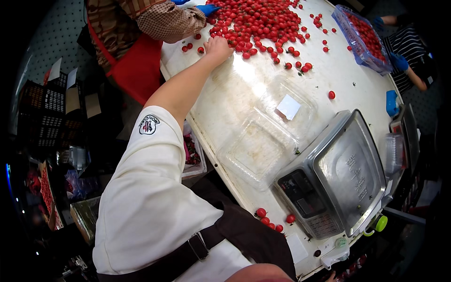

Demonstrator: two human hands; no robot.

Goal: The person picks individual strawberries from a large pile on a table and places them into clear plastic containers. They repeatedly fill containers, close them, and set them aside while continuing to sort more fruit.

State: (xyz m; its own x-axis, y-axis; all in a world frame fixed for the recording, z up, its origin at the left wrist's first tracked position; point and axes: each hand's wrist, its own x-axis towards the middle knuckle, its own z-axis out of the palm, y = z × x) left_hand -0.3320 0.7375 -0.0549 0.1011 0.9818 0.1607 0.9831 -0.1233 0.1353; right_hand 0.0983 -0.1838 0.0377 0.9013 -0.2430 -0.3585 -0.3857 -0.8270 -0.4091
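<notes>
My left hand (219,49) reaches to the near edge of a large heap of red cherry tomatoes (257,21), many with green stems. Its fingers curl downward among the fruit, and whether a tomato is inside them is hidden. Out of view is my right hand. Before me on the white tabletop (215,95) lies an open clear plastic clamshell box (260,151), with a white label (289,106) on one half. To its right stands a digital scale (306,197) with a bare steel pan (352,172).
Beside my arm, a person's blue glove (208,9) touches the heap. Another person stands across by a blue plastic crate (366,38) of tomatoes. Loose tomatoes (261,212) lie near the scale. A second scale (408,137) and stacked clear boxes (394,153) stand at the far right edge.
</notes>
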